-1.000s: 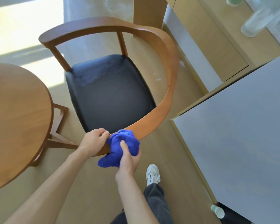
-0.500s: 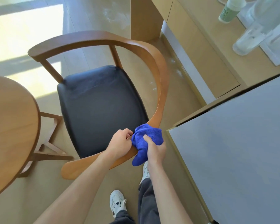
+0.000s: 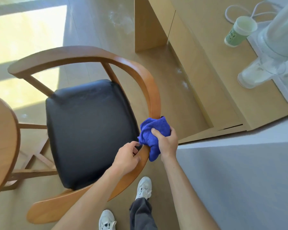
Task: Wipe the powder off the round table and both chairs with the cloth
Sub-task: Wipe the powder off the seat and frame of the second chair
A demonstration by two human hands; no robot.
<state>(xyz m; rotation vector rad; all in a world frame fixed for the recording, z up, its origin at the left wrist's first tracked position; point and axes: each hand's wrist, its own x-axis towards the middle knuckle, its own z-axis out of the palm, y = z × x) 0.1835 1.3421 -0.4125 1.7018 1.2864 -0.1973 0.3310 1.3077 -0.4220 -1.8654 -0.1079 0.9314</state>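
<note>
Cloth (image 3: 154, 135) bunched in right hand (image 3: 167, 141) hides rail; left hand (image 3: 125, 159) clasps chair (image 3: 146, 83).

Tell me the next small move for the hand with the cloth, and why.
Probably slide the blue cloth further up the chair's curved wooden rail. The right hand grips the cloth bunched around the rail, the left hand holds the rail just below it to steady the chair, and the stretch of rail above the cloth is not yet covered.

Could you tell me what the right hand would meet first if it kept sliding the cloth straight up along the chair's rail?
Probably only more rail: the right hand holds the cloth on it, nothing ahead.
</note>
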